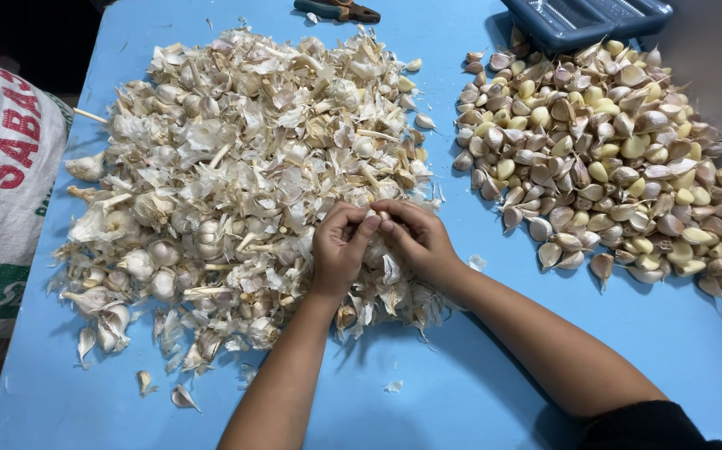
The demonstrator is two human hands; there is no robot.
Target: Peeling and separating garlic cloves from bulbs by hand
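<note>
Head view: a small piece of garlic [380,223] is pinched between the fingertips of both hands over the near right part of a big heap of garlic bulbs and dry skins [236,175]. The piece is mostly hidden by the fingers, so its long axis and the way it points cannot be told. The left hand [340,250] is curled, with thumb and fingers closed on the piece; the right hand [418,237] is bent the same way and meets it from the right. Both forearms are stretched from the near edge of the blue table [478,392] toward its middle, the right one crossing in from the near right corner. A separate pile of split cloves [611,158] lies toward the right edge. A dark blue tray [586,18] sits at the far edge, touching that pile. A white woven sack [2,175] with red and green print stands beside the left edge. Pliers [338,10] lie at the far edge.
</note>
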